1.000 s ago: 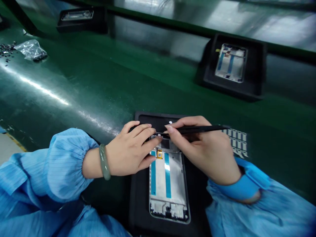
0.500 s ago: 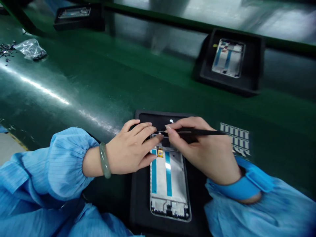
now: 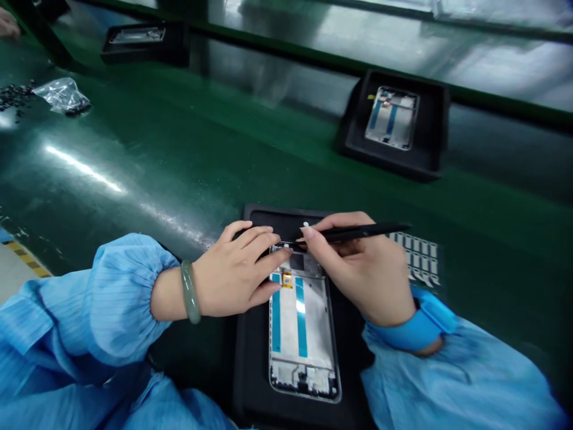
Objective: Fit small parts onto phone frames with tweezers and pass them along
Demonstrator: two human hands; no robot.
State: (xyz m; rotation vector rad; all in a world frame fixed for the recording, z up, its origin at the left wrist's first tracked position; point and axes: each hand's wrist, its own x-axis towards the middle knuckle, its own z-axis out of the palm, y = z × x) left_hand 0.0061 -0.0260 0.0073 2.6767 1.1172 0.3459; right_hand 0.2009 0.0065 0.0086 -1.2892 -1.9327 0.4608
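"What's largest here?"
"The green bench [image 3: 179, 161], with a black tray [image 3: 243, 358] on it."
"And the phone frame [image 3: 317, 334]?"
"It lies in the tray."
"What's at its upper end?"
"The left hand [image 3: 237, 272], fingers apart, lying across the upper left edge, and the right hand [image 3: 373, 272], thumb and fingers clamped on a slim black tool [image 3: 358, 232]."
"Anything smaller?"
"An orange piece [image 3: 287, 280] on the frame, just beside the left hand."

Green bench [image 3: 201, 155], clock read from my place. 1 o'clock: black tray [image 3: 432, 128], frame [image 3: 403, 126] inside, yellow tab [image 3: 370, 97] at the frame's 10. 11 o'clock, farther from me: second tray [image 3: 176, 46], second frame [image 3: 138, 35]. Between 10 and 11: clear bag [image 3: 61, 94]; black bits [image 3: 15, 97] at its 9. 10 o'clock: yellow-black tape [image 3: 27, 258].
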